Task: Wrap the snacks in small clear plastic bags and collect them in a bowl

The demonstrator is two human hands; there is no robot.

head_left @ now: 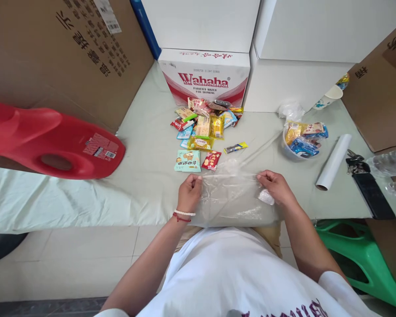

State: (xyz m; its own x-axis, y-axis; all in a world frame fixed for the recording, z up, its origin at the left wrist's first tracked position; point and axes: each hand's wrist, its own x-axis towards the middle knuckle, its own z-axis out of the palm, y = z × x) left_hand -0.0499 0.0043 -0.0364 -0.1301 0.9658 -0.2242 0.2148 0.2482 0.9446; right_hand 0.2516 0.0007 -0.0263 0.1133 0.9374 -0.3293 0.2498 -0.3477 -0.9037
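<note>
A clear plastic bag (231, 198) is stretched between my two hands at the table's near edge. My left hand (189, 193) pinches its upper left corner, while my right hand (275, 187) pinches the upper right one. A small crumpled white wad (266, 197) shows under my right hand; whether I hold it or it just lies there, I cannot tell. Just beyond the bag lie a light green snack packet (187, 160), a small red packet (211, 160) and a narrow yellow-and-grey stick packet (236, 148). Behind them is a heap of wrapped snacks (203, 125).
A Wahaha water carton (207, 79) stands behind the heap. To the left is a red jug (53, 141) lying sideways. On the right are a bowl (288, 149) of snacks, a white roll (334, 163), keys (356, 163), a black phone (372, 196) and a green stool (366, 259).
</note>
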